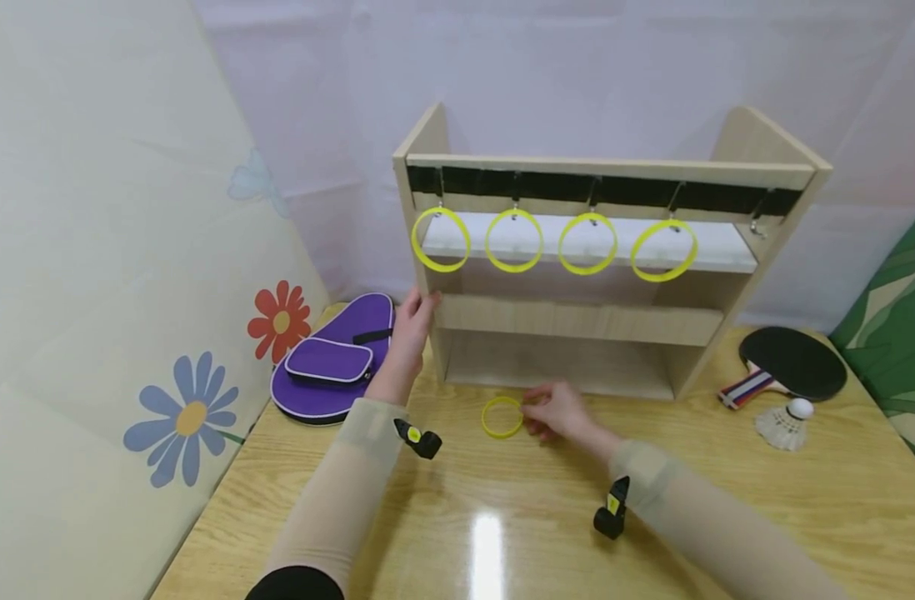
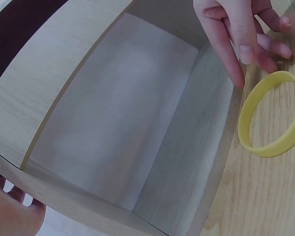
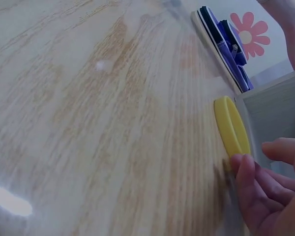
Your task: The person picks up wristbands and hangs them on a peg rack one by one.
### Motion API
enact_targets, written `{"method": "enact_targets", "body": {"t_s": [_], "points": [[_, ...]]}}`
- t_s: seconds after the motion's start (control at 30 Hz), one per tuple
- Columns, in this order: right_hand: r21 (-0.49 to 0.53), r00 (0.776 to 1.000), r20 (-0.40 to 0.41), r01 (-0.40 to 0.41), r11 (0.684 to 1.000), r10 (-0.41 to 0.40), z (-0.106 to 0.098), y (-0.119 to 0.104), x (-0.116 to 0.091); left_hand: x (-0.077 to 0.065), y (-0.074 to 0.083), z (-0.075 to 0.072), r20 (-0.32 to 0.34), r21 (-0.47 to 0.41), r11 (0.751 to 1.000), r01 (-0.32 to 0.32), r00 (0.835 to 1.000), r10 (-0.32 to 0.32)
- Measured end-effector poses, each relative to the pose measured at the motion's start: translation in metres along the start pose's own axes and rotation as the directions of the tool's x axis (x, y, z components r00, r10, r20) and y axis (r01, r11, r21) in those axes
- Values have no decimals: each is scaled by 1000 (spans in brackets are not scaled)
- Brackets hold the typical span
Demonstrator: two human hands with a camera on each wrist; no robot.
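A yellow ring (image 1: pixel 502 417) lies on the table in front of a wooden shelf unit (image 1: pixel 577 317). My right hand (image 1: pixel 558 412) is beside it; in the right wrist view the fingertips (image 3: pixel 242 162) meet the near end of the ring (image 3: pixel 232 128), while the thumb and forefinger stand apart. My left hand (image 1: pixel 411 333) holds the edge of the shelf's left side panel, and part of it shows at the lower left of the left wrist view. Several more yellow rings (image 1: pixel 441 268) hang from hooks along the shelf's black strip (image 1: pixel 555 185). The rightmost hook (image 1: pixel 757 225) is bare.
A purple paddle case (image 1: pixel 330 367) leans at the left, near the flowered wall. On the right, a black table tennis paddle (image 1: pixel 795 362) and a shuttlecock (image 1: pixel 783 425) lie on the wooden table (image 1: pixel 442 533). A pale cloth (image 1: pixel 577 67) hangs behind the shelf.
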State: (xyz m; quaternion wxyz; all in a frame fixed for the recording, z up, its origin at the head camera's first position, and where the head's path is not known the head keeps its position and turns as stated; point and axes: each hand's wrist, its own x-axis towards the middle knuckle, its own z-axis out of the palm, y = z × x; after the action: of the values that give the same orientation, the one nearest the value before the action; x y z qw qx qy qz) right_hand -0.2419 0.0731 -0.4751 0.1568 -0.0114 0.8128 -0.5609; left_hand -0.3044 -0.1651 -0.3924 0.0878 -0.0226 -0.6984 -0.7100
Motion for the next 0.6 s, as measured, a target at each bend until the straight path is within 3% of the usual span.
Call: {"method": "enact_targets", "body": {"t_s": [0.23,0.6], "points": [[4,999,-45,-30,1000,30,7,6,5,1,-1,0,2,3,1000,-3,1000,3],[-28,994,-109,-18,999,15,14,7,7,1,-2,0,-18,5,1000,1,1000,-1]]}}
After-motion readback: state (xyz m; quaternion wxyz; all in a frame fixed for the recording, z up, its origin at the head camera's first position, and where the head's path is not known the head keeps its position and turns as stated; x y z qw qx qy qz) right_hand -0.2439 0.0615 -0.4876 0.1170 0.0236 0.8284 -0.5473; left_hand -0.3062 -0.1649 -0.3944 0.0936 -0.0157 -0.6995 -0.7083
